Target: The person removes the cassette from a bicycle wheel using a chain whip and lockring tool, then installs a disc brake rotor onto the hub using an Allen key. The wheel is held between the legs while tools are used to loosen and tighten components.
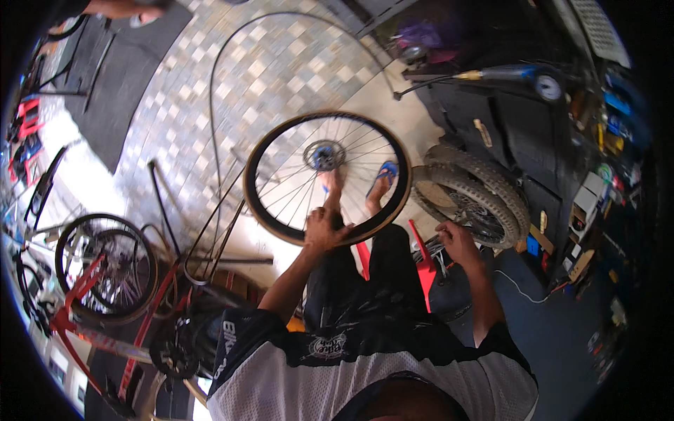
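Observation:
A spoked bicycle wheel (401, 151) with a black rim, a tan-edged tyre and a disc rotor (309, 154) at its hub is in front of my legs. My left hand (324, 230) grips its near edge, fingers over the rim and thumb stretched along the tyre. To the right, apart from the wheel, my right hand (458, 242) is raised with its fingers curled in. Whatever those fingers may hold is too small to make out. My feet, in blue sandals (387, 170), show through the spokes.
Two knobbly tyred wheels (484, 189) lean at my right. Beyond them a hose runs to a blue inflator with a gauge (547, 85). A red bicycle frame (84, 281) and another wheel (105, 266) stand left. Another person's arm (123, 8) shows top left.

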`<act>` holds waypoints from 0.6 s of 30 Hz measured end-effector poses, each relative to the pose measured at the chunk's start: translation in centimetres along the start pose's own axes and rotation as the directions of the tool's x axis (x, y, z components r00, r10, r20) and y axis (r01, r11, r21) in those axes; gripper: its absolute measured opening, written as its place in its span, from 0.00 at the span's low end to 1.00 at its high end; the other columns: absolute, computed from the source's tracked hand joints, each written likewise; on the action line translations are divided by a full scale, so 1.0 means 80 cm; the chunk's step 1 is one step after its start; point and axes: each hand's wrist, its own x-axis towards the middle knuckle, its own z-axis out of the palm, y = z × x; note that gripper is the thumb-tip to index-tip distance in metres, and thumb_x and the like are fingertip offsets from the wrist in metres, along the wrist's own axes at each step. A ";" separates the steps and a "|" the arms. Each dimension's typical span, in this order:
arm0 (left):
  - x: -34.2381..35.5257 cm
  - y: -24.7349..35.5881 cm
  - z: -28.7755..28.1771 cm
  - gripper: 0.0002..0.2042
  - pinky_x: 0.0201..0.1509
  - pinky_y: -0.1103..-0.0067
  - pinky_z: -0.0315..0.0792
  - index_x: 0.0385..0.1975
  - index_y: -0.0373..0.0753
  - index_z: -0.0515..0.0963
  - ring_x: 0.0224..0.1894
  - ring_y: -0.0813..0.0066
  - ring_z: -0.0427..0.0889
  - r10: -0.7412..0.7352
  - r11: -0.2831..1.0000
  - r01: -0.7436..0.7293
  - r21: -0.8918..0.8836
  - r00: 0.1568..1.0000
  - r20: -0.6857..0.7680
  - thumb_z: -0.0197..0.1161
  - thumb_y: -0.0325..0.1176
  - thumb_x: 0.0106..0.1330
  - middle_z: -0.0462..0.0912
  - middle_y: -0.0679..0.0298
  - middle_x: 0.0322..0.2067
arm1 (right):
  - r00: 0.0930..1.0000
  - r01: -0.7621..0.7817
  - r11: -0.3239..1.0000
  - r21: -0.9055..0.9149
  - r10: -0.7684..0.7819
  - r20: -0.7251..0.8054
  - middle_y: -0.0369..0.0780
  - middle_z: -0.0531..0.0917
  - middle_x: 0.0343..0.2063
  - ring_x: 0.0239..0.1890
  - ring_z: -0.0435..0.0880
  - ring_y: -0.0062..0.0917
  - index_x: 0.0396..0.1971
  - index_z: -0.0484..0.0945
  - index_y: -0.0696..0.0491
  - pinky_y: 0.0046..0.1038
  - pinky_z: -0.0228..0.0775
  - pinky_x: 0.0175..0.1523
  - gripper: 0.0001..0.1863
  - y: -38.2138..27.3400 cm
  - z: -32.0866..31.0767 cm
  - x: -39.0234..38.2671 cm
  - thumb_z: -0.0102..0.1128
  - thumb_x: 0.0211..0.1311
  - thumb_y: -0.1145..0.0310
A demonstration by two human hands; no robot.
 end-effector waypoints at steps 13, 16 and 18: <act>0.181 -0.087 -0.041 0.32 0.57 0.55 0.79 0.47 0.32 0.75 0.51 0.40 0.85 -0.118 0.957 0.082 0.278 0.986 0.116 0.79 0.44 0.46 0.87 0.41 0.44 | 0.917 -0.375 0.925 -0.062 0.360 -0.174 0.49 0.88 0.40 0.49 0.87 0.50 0.37 0.88 0.50 0.52 0.77 0.56 0.37 0.029 -0.016 -0.108 0.42 0.75 0.31; 0.183 -0.045 -0.069 0.30 0.53 0.59 0.81 0.44 0.35 0.83 0.48 0.47 0.88 -0.294 0.901 0.244 0.358 0.951 0.092 0.80 0.50 0.44 0.89 0.49 0.44 | 0.892 -0.423 0.905 -0.050 0.407 -0.196 0.48 0.89 0.44 0.51 0.87 0.50 0.46 0.87 0.47 0.53 0.78 0.57 0.35 0.062 -0.003 -0.152 0.44 0.73 0.30; 0.184 -0.014 -0.082 0.23 0.52 0.64 0.82 0.35 0.41 0.90 0.45 0.53 0.90 -0.413 0.833 0.384 0.397 0.911 -0.015 0.78 0.52 0.44 0.92 0.56 0.40 | 0.894 -0.430 0.901 -0.056 0.416 -0.168 0.45 0.89 0.45 0.51 0.87 0.48 0.53 0.84 0.42 0.53 0.78 0.57 0.31 0.096 0.012 -0.171 0.50 0.71 0.32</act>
